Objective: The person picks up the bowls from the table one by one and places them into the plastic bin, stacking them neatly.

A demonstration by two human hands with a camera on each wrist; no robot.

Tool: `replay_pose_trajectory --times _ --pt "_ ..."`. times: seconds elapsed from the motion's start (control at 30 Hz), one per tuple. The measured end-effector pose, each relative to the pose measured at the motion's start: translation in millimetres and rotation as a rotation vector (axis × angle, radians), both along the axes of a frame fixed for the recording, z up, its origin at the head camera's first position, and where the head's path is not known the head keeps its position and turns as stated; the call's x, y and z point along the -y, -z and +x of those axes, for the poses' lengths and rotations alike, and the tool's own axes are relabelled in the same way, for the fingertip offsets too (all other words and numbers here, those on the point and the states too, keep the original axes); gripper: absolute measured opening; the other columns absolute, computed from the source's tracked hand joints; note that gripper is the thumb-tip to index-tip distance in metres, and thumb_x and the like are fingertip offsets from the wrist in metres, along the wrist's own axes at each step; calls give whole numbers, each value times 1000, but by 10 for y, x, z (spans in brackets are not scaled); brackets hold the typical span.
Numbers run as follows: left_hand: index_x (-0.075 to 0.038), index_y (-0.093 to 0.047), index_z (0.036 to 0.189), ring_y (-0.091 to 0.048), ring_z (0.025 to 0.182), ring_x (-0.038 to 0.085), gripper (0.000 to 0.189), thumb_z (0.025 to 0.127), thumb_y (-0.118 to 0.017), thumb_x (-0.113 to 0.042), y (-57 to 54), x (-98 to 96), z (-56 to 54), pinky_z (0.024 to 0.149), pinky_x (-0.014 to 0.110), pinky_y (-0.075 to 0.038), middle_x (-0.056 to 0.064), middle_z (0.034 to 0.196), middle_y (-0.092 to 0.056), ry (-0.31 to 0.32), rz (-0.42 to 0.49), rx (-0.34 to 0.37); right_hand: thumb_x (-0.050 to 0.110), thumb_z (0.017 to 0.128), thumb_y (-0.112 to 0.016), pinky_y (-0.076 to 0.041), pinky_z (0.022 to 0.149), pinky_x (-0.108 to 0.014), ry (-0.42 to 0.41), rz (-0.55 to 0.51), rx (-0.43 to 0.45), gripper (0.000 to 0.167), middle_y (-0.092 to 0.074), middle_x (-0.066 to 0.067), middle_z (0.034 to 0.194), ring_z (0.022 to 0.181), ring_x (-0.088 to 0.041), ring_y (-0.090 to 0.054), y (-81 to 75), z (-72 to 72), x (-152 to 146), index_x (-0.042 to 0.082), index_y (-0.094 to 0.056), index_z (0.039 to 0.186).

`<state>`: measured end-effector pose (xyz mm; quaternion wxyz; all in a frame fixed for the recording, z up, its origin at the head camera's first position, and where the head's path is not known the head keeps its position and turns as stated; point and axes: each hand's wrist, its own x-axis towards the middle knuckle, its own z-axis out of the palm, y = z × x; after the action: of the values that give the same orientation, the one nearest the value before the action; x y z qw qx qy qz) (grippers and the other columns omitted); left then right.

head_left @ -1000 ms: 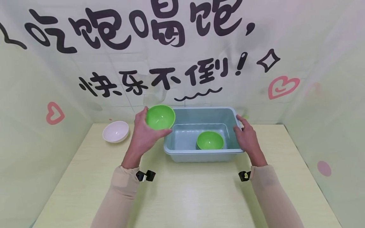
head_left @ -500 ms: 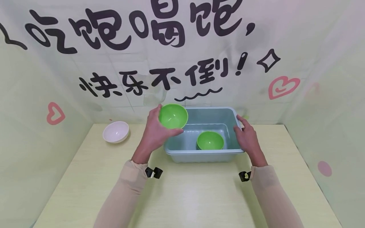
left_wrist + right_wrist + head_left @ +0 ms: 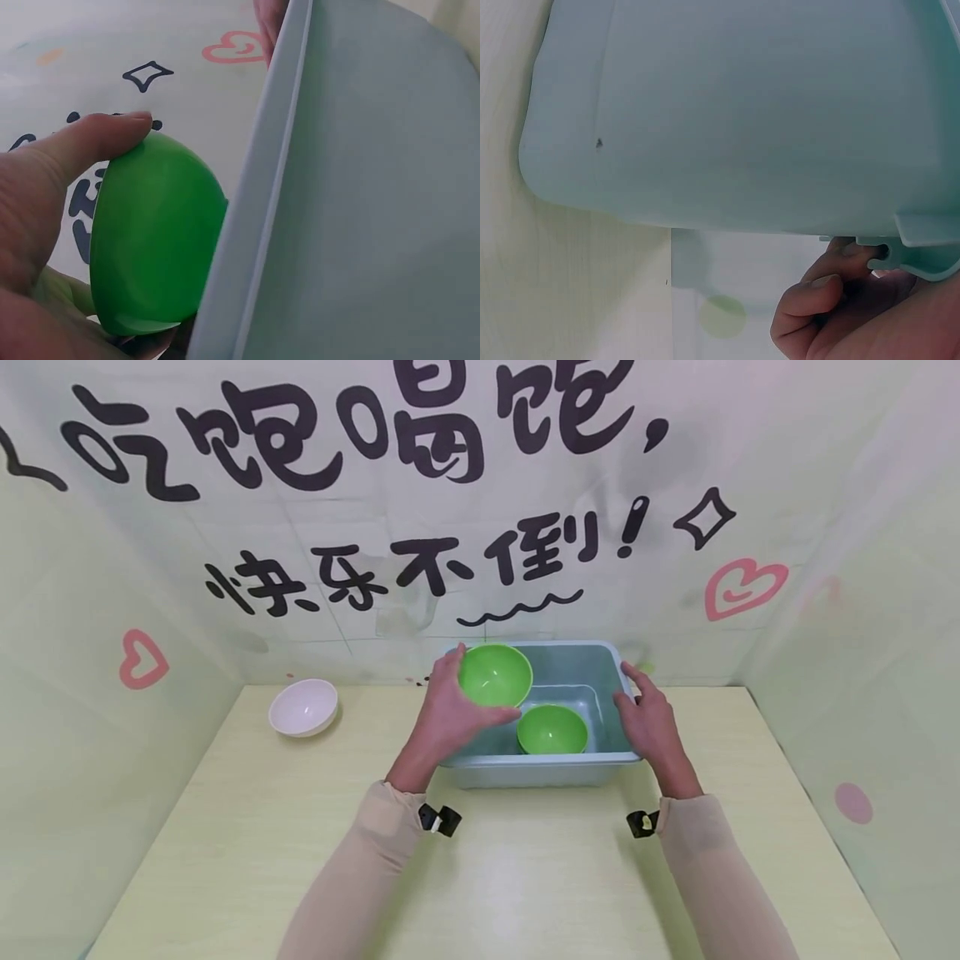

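Observation:
A green bowl [image 3: 495, 675] is gripped by my left hand [image 3: 455, 710], thumb on the near side and fingers at its far left. It is held over the left half of a blue-grey plastic basin [image 3: 547, 760], its inside facing the head camera. In the left wrist view the bowl [image 3: 157, 232] shows its outer side beside the basin's rim [image 3: 259, 180]. My right hand [image 3: 651, 714] grips the basin's right rim; in the right wrist view its curled fingers [image 3: 810, 300] show under the rim. Inside the basin rests a second green bowl [image 3: 553, 729].
A white bowl [image 3: 303, 707] stands at the back left of the pale wooden table [image 3: 525, 868]. Behind the basin rises a white backdrop [image 3: 345, 527] with black lettering and pink hearts, and similar sheets close off both sides.
My left hand has carried its green bowl rightward, from the basin's left rim to over its inside. The right hand, the basin and the other bowls have stayed in place.

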<state>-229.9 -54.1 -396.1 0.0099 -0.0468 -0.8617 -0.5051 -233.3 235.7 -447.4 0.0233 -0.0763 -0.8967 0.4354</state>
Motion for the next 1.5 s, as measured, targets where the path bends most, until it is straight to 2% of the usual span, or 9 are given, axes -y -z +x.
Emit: replay_pose_trajectory --times 0.13,0.23,0.37,0.53,0.7,1.0,1.27,1.5 --pt "-11 -21 163 -45 139 34 127 64 -96 -34 27 -125 16 112 54 -45 12 162 -28 17 -31 16 30 107 -41 -52 80 -40 -5 -2 3 58 -58 -31 141 110 -39 -66 0 0 -2 21 -28 163" --pt "-14 -20 164 -44 141 36 127 64 -95 -37 60 -238 25 111 55 -46 11 163 -28 24 -92 24 30 107 -41 -51 77 -36 -3 3 1 58 -60 -31 137 106 -37 -66 -1 0 -7 21 -29 163" --pt "-15 -19 164 -40 145 37 129 63 -95 -41 121 -378 36 111 55 -46 10 165 -25 39 -175 21 31 107 -41 -53 79 -39 1 -1 10 58 -59 -31 140 108 -38 -66 -4 4 -8 21 -28 163" --pt "-11 -17 164 -43 143 36 131 63 -95 -41 194 -484 54 110 52 -47 11 166 -23 74 -205 24 30 107 -41 -53 85 -44 -4 -15 20 59 -53 -30 147 115 -40 -64 -10 7 0 22 -27 163" --pt "-8 -17 164 -47 138 37 130 65 -95 -41 222 -528 50 108 53 -49 13 165 -25 104 -245 10 29 107 -41 -52 82 -41 -7 -13 15 59 -55 -30 145 113 -39 -65 -21 4 0 22 -27 163" --pt "-4 -17 163 -53 131 37 131 65 -94 -43 171 -614 -5 105 50 -52 18 161 -29 140 -317 21 29 106 -42 -49 77 -35 3 -10 12 59 -57 -31 141 108 -36 -64 -22 -4 -20 20 -28 163" --pt "1 -24 159 -60 117 34 124 66 -94 -42 225 -672 -39 99 44 -56 22 153 -36 183 -395 79 29 106 -42 -52 84 -42 -5 -26 15 58 -53 -30 147 116 -39 -63 -5 -18 -17 21 -28 163" --pt "6 -24 157 -65 108 35 121 69 -91 -44 246 -683 -58 94 43 -57 26 150 -37 230 -478 106 29 106 -41 -53 84 -44 -2 -22 14 58 -54 -30 146 114 -40 -64 -12 -14 -11 21 -28 163"
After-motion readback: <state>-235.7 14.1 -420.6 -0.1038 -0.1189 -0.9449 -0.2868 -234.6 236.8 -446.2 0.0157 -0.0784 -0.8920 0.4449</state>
